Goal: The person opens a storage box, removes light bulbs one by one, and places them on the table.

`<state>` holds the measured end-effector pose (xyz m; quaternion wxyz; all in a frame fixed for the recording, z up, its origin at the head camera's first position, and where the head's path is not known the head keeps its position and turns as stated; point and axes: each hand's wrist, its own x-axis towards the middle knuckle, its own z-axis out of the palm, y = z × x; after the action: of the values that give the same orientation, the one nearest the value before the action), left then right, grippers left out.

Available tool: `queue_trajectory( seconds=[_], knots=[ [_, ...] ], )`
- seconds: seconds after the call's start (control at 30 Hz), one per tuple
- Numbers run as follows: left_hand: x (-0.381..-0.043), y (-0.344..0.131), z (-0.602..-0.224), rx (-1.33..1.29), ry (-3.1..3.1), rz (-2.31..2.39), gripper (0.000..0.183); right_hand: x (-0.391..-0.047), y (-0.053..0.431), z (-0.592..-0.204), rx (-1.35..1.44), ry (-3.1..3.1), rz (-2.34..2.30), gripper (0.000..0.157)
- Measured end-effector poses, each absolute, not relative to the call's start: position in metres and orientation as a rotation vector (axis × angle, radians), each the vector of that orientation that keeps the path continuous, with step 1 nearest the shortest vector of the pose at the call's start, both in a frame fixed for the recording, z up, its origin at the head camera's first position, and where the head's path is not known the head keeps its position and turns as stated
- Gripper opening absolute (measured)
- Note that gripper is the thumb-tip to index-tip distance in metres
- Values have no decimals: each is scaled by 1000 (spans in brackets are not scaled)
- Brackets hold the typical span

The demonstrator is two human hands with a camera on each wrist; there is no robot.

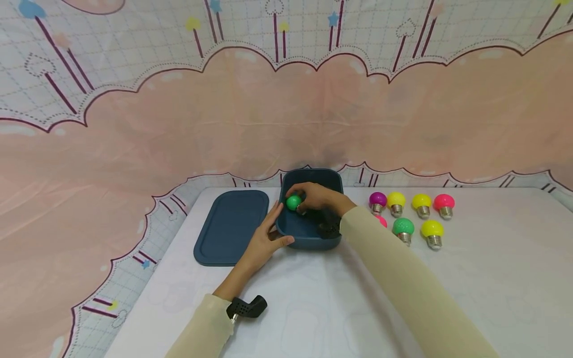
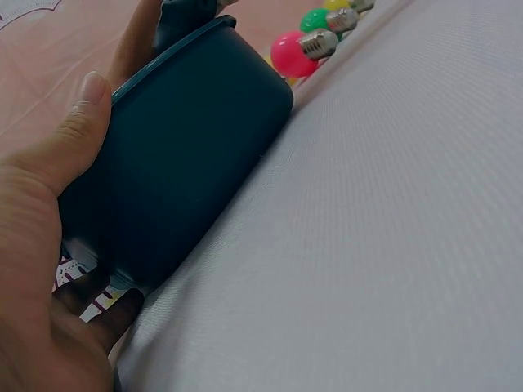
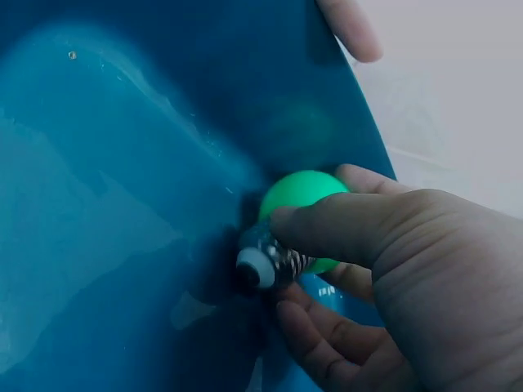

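A dark blue plastic box [image 1: 310, 244] stands uncovered on the white table. Inside it, near the left wall, my right hand [image 1: 319, 196] pinches a green light bulb [image 1: 293, 202]. The right wrist view shows the thumb and fingers around this bulb [image 3: 301, 192], its metal base pointing away from the palm. My left hand [image 1: 261, 244] grips the box at its front left corner. In the left wrist view the thumb [image 2: 86, 122] lies against the box wall [image 2: 188, 147], with fingertips low at the corner.
Left of the box lies a flat dark blue lid [image 1: 233, 228]. To its right several bulbs lie in two rows, among them a purple bulb [image 1: 377, 199], a green bulb [image 1: 404, 226] and a pink bulb [image 1: 444, 201]. My right sleeve partly covers another pink bulb [image 1: 382, 221]. A patterned cloth hangs behind.
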<state>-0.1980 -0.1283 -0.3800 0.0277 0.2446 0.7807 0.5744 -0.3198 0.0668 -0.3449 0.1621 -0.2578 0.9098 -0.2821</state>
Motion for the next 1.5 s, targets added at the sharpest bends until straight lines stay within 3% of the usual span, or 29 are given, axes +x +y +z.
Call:
queue_trajectory(
  seconds=[0.33,0.97,1.5],
  knots=[
    [-216,-133,-409,777,2426,1815,86,-316,64,-341,-702,2561,-804,40],
    [-215,-132,-409,744,2450,1798,84,-311,82,-319,-782,2631,-968,41],
    [-208,-130,-399,751,2424,1809,86,-279,120,-295,-712,2673,-1245,42]
  ],
)
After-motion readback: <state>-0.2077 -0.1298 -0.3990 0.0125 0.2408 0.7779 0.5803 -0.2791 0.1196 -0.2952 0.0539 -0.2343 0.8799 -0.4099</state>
